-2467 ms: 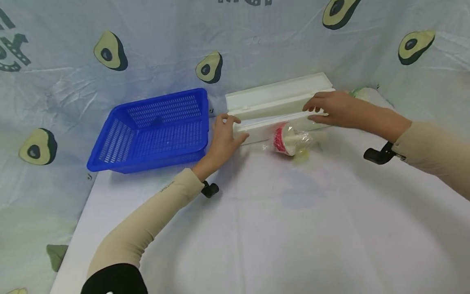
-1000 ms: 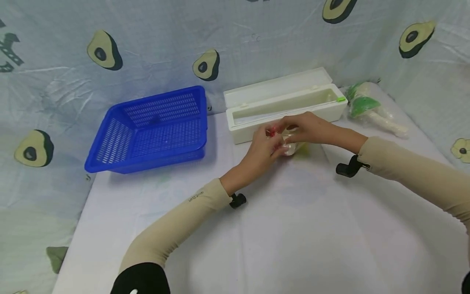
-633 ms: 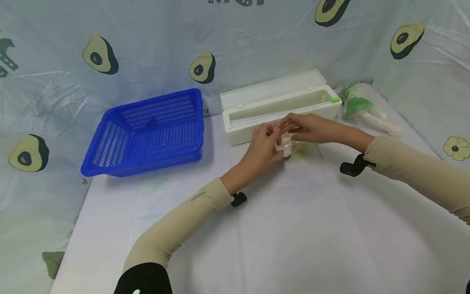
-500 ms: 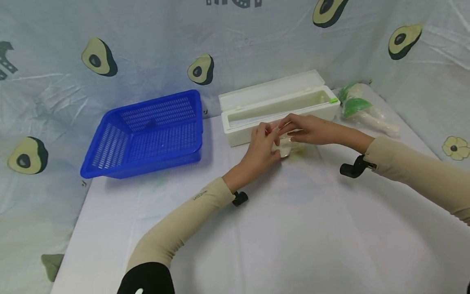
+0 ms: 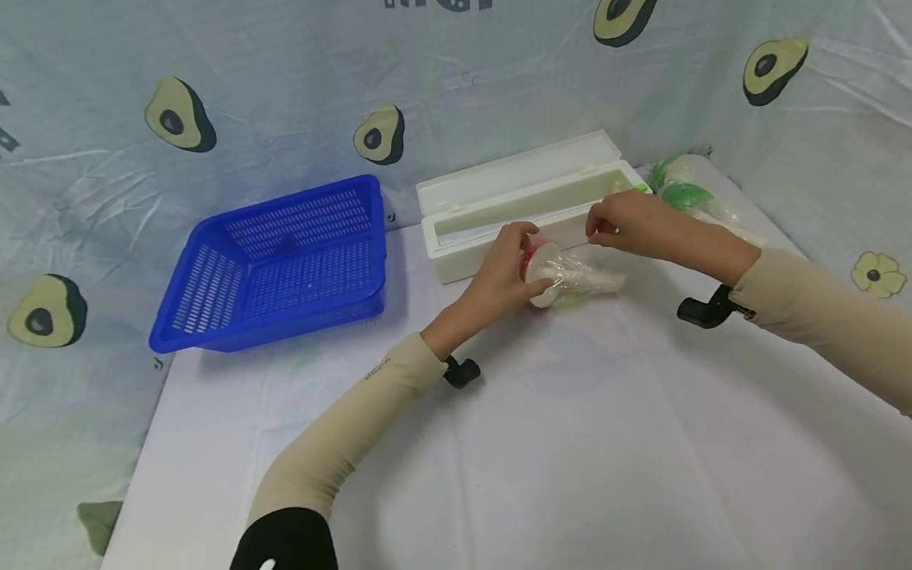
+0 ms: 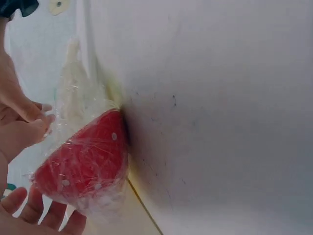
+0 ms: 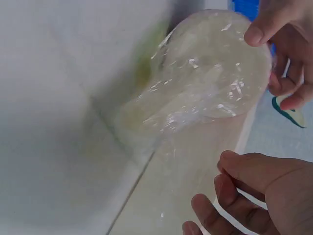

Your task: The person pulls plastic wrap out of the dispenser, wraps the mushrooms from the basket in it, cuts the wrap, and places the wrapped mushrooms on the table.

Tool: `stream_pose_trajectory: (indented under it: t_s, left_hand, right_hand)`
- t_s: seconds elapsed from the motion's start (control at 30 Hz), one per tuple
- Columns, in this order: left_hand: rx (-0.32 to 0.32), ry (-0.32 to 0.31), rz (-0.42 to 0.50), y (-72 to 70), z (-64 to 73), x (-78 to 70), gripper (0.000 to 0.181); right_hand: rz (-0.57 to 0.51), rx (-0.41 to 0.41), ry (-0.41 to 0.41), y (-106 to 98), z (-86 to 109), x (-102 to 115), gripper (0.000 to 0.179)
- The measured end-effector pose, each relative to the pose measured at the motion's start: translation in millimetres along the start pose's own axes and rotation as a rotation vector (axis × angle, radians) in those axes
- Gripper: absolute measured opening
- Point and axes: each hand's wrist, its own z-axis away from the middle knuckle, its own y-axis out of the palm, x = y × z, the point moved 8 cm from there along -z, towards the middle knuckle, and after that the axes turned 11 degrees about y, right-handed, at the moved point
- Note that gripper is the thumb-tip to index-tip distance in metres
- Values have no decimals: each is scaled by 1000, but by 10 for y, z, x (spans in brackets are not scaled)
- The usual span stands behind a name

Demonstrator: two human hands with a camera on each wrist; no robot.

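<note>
A toy mushroom in clear plastic wrap lies in front of the white box; its cap [image 6: 88,154] is red with white dots, its stem [image 5: 591,281] pale. My left hand [image 5: 499,273] grips the cap's rim, thumb in front and fingers behind, as the right wrist view also shows around the pale underside [image 7: 210,58]. To the right, just before the box, my right hand [image 5: 637,226] has its thumb and index finger pinched together. Clear wrap seems to reach those fingertips in the left wrist view, though the film is hard to make out.
The long white box [image 5: 456,257] stands behind the mushroom with its lid raised. At its left is a blue perforated basket [image 5: 285,326]. A bagged white item with green parts [image 5: 687,195] lies right of the box. A printed curtain hangs behind.
Both hands came from the box to the mushroom. Over the last half second, my right hand has moved right, away from the cap, uncovering the stem, while my left hand stays on it.
</note>
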Motion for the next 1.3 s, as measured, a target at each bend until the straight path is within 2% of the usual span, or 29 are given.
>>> stream_pose_trajectory:
  t_s: [0.1,0.17,0.3,0.4,0.47,0.53,0.7,0.83,0.97,1.07,1.17,1.23,1.3]
  left_hand:
    - [9,-47,-56,58,-103,21,85]
    - [52,-84,-134,119,-167,29,87]
    - [184,-104,-276,239,-267,30,68]
    - [246,-103,-336,270,-303,37,55]
    - [251,-108,-335,257,-316,38,54]
    - [239,-110,-314,248,-324,43,51]
    - [195,-99,-200,280,-337,32,41]
    - [175,-126,-152,282,-339,47,34]
    - [177,-131,-159,272,-347,67,28]
    - [198,-104,-144,259,-369,57,25]
    - [275,-29,-136,269,-372,38,31]
    - [346,39,-125,279,-332,21,45]
    - [402,109,-115,270,-264,2,67]
  right_hand:
    - [0,-19,-1,-5,5,-22,3]
    - [-13,-36,-6,-16,10,-19,4]
    - [-40,-40,-31,-50,28,18,5]
    - [-35,4,-46,-52,41,31,22]
    - [-13,27,-42,-56,54,8,32]
    - [11,14,-31,-79,76,-31,31]
    - [4,-78,-2,-172,195,-65,3]
    - [-12,-145,-88,-149,346,108,3]
    - [-10,-189,-243,27,489,283,10]
    - [-15,-188,-290,169,531,318,13]
    - [-24,-160,-276,289,519,304,14]
    - [-28,-145,-255,338,501,287,13]
    - [-27,-146,-229,351,487,271,13]
